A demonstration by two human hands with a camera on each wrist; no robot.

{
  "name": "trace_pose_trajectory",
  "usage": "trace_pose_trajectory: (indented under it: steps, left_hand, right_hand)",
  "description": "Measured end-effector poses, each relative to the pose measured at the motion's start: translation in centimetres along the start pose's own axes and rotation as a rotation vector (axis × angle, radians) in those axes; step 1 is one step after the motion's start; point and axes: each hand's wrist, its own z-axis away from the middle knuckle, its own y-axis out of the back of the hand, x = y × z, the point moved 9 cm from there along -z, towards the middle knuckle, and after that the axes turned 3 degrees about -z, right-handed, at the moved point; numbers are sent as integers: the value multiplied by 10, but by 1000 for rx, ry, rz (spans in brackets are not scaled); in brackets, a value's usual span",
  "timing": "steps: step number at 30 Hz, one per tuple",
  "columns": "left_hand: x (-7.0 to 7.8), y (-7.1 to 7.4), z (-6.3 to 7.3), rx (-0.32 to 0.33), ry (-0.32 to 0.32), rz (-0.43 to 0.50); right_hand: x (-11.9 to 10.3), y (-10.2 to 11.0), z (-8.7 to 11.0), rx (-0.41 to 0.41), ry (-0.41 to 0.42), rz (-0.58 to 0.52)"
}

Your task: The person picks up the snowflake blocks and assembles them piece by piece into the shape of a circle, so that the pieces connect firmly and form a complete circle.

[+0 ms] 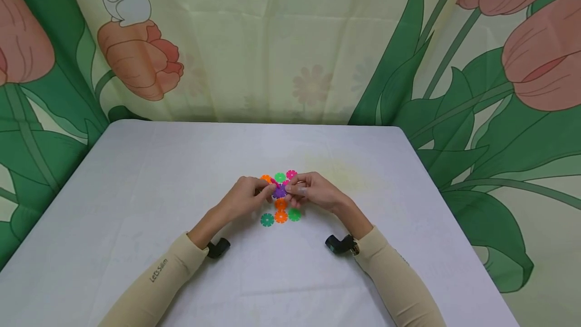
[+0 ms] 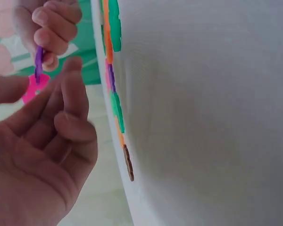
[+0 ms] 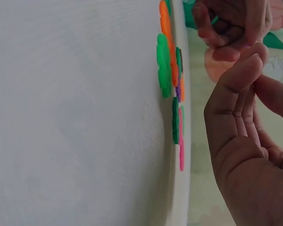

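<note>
Above the table, my left hand pinches a pink notched plastic disc between thumb and fingers. Facing it, my right hand pinches a purple notched disc, seen edge-on in the left wrist view. The two discs touch or overlap; whether they are slotted together I cannot tell. Below the hands lie more notched discs on the cloth: an orange disc, a light green disc, a teal disc and others farther back. In the right wrist view the fingers hide the held discs almost wholly.
A white cloth covers the table. At its far edge hangs a curtain printed with tulips and a rabbit. Black wrist cameras sit at both cuffs.
</note>
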Motion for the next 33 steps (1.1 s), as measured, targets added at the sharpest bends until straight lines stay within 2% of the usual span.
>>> trace_pose_trajectory:
  steps: [4, 9, 14, 17, 22, 27, 33]
  left_hand:
    - [-1, -8, -2, -68, -1, 80]
    - [-10, -15, -4, -114, 72, 219]
    - [-14, -17, -1, -129, 147, 331]
    - [-13, -16, 1, -130, 157, 357]
    - [-12, -16, 2, -128, 167, 391]
    - [-14, -17, 3, -131, 190, 424]
    - [-16, -17, 4, -118, 213, 445]
  right_hand:
    - [0, -2, -1, -1, 14, -7]
    - [-1, -4, -1, -12, 15, -25]
    - [1, -7, -1, -45, 13, -45]
    - [-2, -5, 1, -45, 16, -13]
    - [-7, 17, 6, 50, 14, 87]
    - [-8, 43, 12, 185, 2, 271]
    - [-6, 54, 17, 283, -38, 440]
